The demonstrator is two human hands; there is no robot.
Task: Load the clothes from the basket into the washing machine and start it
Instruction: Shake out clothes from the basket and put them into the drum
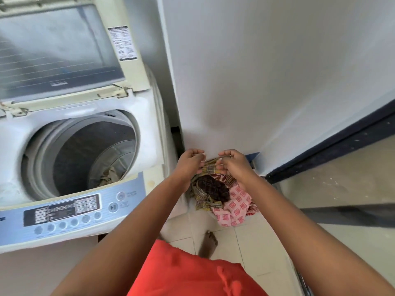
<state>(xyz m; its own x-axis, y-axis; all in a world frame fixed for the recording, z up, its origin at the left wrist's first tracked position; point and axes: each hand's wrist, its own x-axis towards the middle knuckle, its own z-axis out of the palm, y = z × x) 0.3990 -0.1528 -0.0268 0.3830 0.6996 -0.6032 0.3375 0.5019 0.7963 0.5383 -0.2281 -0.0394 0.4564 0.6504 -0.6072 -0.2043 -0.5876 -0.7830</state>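
The top-loading washing machine (149,116) stands at the left with its lid (57,50) raised. A beige garment (109,175) lies at the bottom of the drum (85,154). To the machine's right, on the floor by the wall, lies a heap of clothes: a yellow plaid cloth (208,167), a dark brown piece (213,188) and a pink patterned one (235,205). The heap hides the basket. My left hand (189,162) and my right hand (234,164) are over the heap, fingers curled onto the top edge of the plaid cloth.
The control panel (64,212) with its buttons runs along the machine's front edge. A white wall (256,82) rises right behind the clothes. A dark skirting and door threshold (333,150) run at the right. My bare foot (208,242) is on the tiled floor.
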